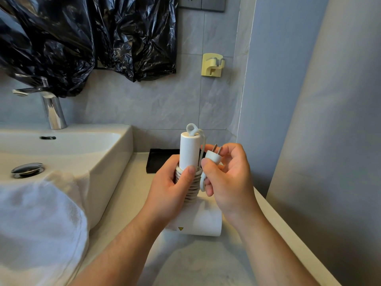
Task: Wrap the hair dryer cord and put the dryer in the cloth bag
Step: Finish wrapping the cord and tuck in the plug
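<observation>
White hair dryer (pixel 206 220) upright on counter (pixel 206 261), left hand (pixel 173 182) gripping cord (pixel 191 188)-wrapped handle, right hand (pixel 228 178) pinching plug (pixel 213 155).

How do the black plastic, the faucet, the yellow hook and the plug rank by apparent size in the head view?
1. black plastic
2. faucet
3. yellow hook and plug: about alike; the plug is nearer, so unranked.

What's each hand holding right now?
Left hand: closed around the hair dryer handle, thumb pressing the wound cord.
Right hand: pinching the plug at the cord's end.
</observation>
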### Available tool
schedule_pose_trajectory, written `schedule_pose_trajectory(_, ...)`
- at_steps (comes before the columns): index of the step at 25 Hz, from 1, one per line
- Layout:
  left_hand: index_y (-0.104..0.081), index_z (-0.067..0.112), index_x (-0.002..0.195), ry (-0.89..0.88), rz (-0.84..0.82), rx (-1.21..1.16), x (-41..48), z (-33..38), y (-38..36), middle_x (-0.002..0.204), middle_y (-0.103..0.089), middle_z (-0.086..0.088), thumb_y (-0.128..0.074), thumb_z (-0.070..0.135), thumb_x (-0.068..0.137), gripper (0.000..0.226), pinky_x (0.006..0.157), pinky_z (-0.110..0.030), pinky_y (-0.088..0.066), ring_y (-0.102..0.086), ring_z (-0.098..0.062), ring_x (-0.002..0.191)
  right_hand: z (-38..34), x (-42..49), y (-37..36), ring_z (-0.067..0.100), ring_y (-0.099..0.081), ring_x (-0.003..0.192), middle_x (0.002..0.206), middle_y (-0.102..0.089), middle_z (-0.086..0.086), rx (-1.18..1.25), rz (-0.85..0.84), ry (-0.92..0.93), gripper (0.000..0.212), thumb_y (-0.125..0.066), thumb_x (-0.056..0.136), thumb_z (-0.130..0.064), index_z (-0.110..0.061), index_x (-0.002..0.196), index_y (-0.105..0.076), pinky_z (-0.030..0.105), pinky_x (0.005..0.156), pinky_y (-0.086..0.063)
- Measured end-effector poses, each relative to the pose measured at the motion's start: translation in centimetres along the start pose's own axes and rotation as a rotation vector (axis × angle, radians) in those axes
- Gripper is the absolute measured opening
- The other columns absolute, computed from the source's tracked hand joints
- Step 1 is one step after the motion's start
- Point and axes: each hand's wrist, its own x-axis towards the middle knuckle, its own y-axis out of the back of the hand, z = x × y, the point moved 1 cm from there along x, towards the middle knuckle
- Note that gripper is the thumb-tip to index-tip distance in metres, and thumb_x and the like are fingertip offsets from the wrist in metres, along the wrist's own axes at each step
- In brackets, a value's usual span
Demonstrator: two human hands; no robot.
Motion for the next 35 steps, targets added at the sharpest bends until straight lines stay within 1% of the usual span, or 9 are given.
schedule_pose_trajectory(4, -0.066, 0.024, 0.112, 0.022, -0.036, -0.037, 0.0, -0.2, 0.0, 0.097, -0.069, -0.008, -0.053, 0.053, 0.084, 0.042, 0.079, -0.045, -0.053, -0.065, -0.031, 0.094, -0.1, 0.0, 0.0, 0.007, -0.045, 0.040, 0.062, -0.059, -0.005, 0.028, -0.050, 0.087, 0.024, -0.063, 0.079, -0.003, -0.019, 0.084, -0.045, 0.020, 0.040, -0.038)
schedule_pose_trajectory(9, -0.066, 0.014, 0.109, 0.012, -0.068, -0.072, 0.2, -0.5, -0.2, 0.097, -0.067, -0.014, -0.056, 0.052, 0.085, 0.047, 0.077, -0.049, -0.052, -0.065, -0.033, 0.091, -0.5, 0.5, 0.2, 0.003, -0.047, 0.044, 0.073, -0.057, 0.001, 0.027, -0.104, 0.088, 0.025, -0.062, 0.079, 0.002, -0.016, 0.085, -0.045, 0.013, 0.043, -0.038)
schedule_pose_trajectory(14, -0.065, 0.012, 0.107, -0.028, -0.066, -0.077, 0.1, 0.0, -0.2, 0.083, -0.064, 0.010, -0.056, 0.050, 0.083, 0.046, 0.069, -0.020, -0.048, -0.061, -0.008, 0.079, 0.0, 1.0, 0.7, 0.006, -0.048, 0.054, 0.068, -0.056, -0.007, 0.010, -0.184, 0.075, 0.022, -0.062, 0.074, -0.008, -0.018, 0.089, -0.048, 0.017, 0.051, -0.041)
schedule_pose_trajectory(19, -0.067, 0.017, 0.097, -0.007, -0.047, -0.063, 0.1, -0.3, -0.1, 0.079, -0.061, 0.010, -0.057, 0.055, 0.081, 0.042, 0.065, -0.022, -0.045, -0.057, -0.010, 0.074, 0.2, 1.3, 1.7, 0.021, -0.063, 0.075, 0.091, -0.068, 0.011, 0.092, -0.076, 0.037, 0.019, -0.053, 0.075, -0.009, -0.014, 0.093, -0.048, 0.030, 0.066, -0.053)
schedule_pose_trajectory(23, -0.061, 0.024, 0.081, -0.013, -0.053, -0.048, 0.2, -0.1, -0.2, 0.070, -0.055, 0.013, -0.058, 0.053, 0.080, 0.029, 0.060, -0.019, -0.041, -0.050, -0.007, 0.065, 0.0, 1.8, 2.3, 0.012, -0.043, 0.043, 0.073, -0.062, -0.004, 0.084, 0.042, -0.027, 0.027, -0.046, 0.064, -0.005, -0.016, 0.088, -0.050, 0.026, 0.044, -0.036)
schedule_pose_trajectory(25, -0.064, 0.024, 0.087, -0.017, -0.059, -0.056, 0.2, 0.0, -0.1, 0.075, -0.058, 0.012, -0.058, 0.051, 0.081, 0.029, 0.063, -0.020, -0.043, -0.053, -0.008, 0.068, -0.4, 2.1, 2.2, 0.003, -0.042, 0.041, 0.065, -0.061, -0.010, -0.056, -0.056, -0.032, 0.023, -0.058, 0.069, -0.006, -0.020, 0.088, -0.062, 0.017, 0.043, -0.034)
schedule_pose_trajectory(28, -0.066, 0.025, 0.116, -0.035, -0.062, -0.062, 0.1, 0.1, -0.1, 0.100, -0.071, 0.005, -0.058, 0.047, 0.083, 0.040, 0.076, -0.023, -0.051, -0.064, -0.018, 0.089, -0.9, 2.1, 1.8, -0.001, -0.049, 0.042, 0.053, -0.059, -0.014, -0.185, -0.198, -0.006, 0.013, -0.068, 0.083, 0.000, -0.011, 0.086, -0.073, 0.006, 0.045, -0.035)
schedule_pose_trajectory(31, -0.066, 0.021, 0.119, -0.036, -0.079, -0.064, 0.1, 0.1, -0.2, 0.106, -0.070, -0.004, -0.057, 0.048, 0.083, 0.046, 0.081, -0.028, -0.050, -0.065, -0.025, 0.098, -1.2, 2.2, 1.8, -0.002, -0.048, 0.042, 0.045, -0.055, -0.017, -0.252, -0.194, 0.011, 0.010, -0.067, 0.084, 0.000, -0.009, 0.081, -0.073, 0.006, 0.045, -0.035)
schedule_pose_trajectory(35, -0.068, 0.012, 0.110, -0.026, -0.091, -0.078, 0.2, 0.0, -0.3, 0.097, -0.066, -0.013, -0.057, 0.049, 0.084, 0.046, 0.074, -0.032, -0.048, -0.061, -0.018, 0.086, -0.9, 2.0, 1.3, 0.002, -0.050, 0.048, 0.055, -0.059, -0.010, -0.275, -0.108, 0.043, 0.009, -0.068, 0.083, -0.002, -0.007, 0.075, -0.070, 0.018, 0.052, -0.042)
